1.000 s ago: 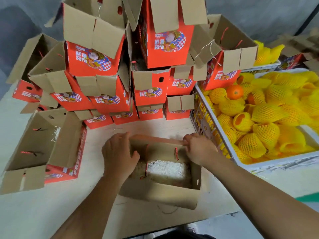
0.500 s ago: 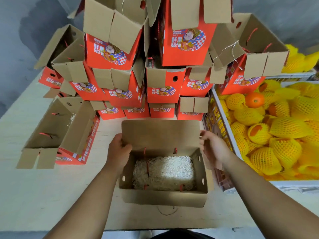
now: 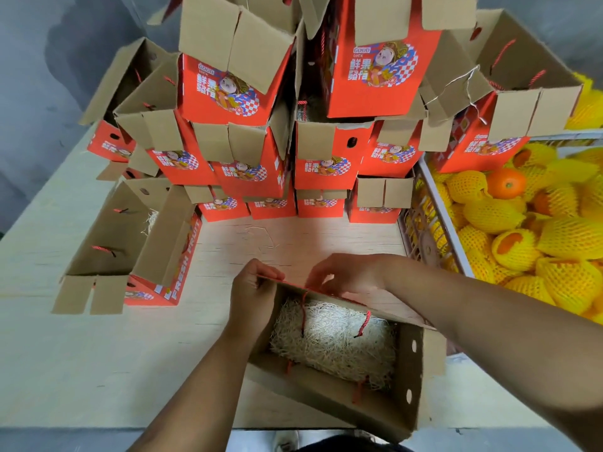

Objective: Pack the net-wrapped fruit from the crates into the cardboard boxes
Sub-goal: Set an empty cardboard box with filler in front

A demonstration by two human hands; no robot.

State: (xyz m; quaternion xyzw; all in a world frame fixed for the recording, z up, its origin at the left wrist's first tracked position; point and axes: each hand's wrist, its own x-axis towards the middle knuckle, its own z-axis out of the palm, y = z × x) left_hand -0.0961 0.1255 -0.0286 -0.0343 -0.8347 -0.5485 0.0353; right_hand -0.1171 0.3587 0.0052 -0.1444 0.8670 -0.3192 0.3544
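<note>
An open cardboard box (image 3: 411, 380) lies in front of me on the table, lined with pale shredded paper (image 3: 332, 340) and fitted with red cord handles. My left hand (image 3: 253, 295) grips the far flap's left end. My right hand (image 3: 346, 272) pinches the same flap's top edge near the red cord. No fruit is in this box. Fruit in yellow foam nets (image 3: 509, 246) fills a white crate (image 3: 437, 207) at the right, with one bare orange (image 3: 505, 183) among it.
A tall stack of open red-and-brown boxes (image 3: 368, 70) stands behind the work spot. Another open box (image 3: 130, 243) lies on its side at the left. Bare table (image 3: 98, 353) shows at the front left. A second crate of netted fruit (image 3: 587, 109) is far right.
The box's far flap, which stood folded back and open, has been pulled forward and upright. Both hands moved from the box's sides to the flap's top edge. The box now sits slightly turned.
</note>
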